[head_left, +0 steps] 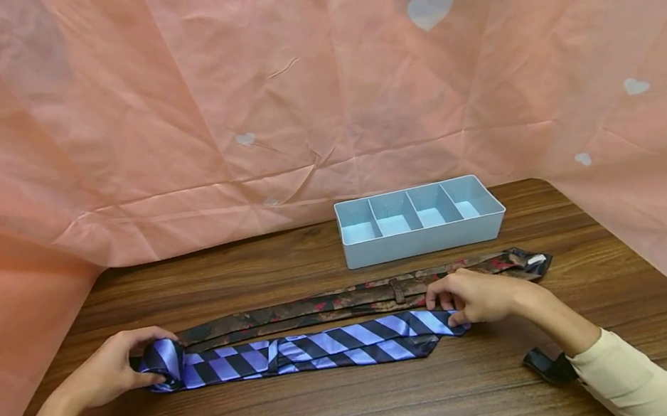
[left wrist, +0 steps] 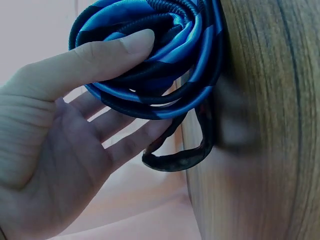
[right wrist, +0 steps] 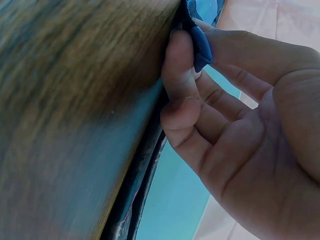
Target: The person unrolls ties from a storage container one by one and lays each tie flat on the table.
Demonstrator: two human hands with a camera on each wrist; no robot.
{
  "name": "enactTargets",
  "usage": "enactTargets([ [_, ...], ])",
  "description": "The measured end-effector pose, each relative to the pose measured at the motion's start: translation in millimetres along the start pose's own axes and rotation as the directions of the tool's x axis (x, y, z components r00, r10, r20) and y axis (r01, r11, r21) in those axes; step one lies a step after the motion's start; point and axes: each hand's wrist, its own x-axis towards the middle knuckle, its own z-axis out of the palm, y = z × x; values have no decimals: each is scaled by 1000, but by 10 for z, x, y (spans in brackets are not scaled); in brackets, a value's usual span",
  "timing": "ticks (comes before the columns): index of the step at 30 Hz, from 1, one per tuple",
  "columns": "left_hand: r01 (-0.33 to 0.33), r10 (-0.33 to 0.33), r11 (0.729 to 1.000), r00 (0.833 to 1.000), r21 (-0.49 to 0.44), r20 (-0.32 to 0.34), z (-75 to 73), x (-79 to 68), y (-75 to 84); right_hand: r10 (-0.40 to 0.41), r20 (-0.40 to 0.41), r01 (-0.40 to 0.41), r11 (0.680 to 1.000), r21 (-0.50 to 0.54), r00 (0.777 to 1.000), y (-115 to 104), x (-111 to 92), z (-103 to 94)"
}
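A striped necktie (head_left: pixel 340 340) in blue-violet and black lies across the table, its left part rolled into a coil (left wrist: pixel 145 60). My left hand (head_left: pixel 105 371) holds that coil, thumb on its near side and fingers behind. At the other end, my right hand (head_left: pixel 476 294) pinches the tie's tip (right wrist: pixel 202 50) between thumb and fingers. Just behind lies a brown patterned necktie (head_left: pixel 322 304) with red spots, stretched out flat. Its left end shows as a dark loop (left wrist: pixel 180 157) below the coil in the left wrist view. The right hand covers part of the brown tie.
Behind the ties stands a pale blue box (head_left: pixel 425 241) with several compartments in a row. A pink cloth (head_left: pixel 291 99) with white hearts hangs around the back and sides of the wooden table (head_left: pixel 312 412).
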Motion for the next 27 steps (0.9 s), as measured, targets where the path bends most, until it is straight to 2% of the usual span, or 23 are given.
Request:
enactTargets([
  [11, 82, -77, 994, 994, -66, 76, -86, -84, -5, 11, 2, -11, 1000, 8, 1000, 11, -2, -2],
  [18, 52, -48, 997, 997, -60, 65, -115, -129, -50, 11, 8, -11, 1000, 22, 1000, 11, -4, -9],
  [22, 61, -58, 997, 996, -46, 71, -111, -136, -56, 15, 12, -15, 1000, 26, 1000, 7, -4, -13],
  [24, 82, -80, 996, 994, -23, 78, -112, -138, -46, 17, 16, -17, 999, 30, 1000, 5, -5, -16],
  [27, 154, -155, 988, 983, 16, 101, -123, -145, -21, 18, 19, -19, 999, 34, 1000, 5, -2, -18],
])
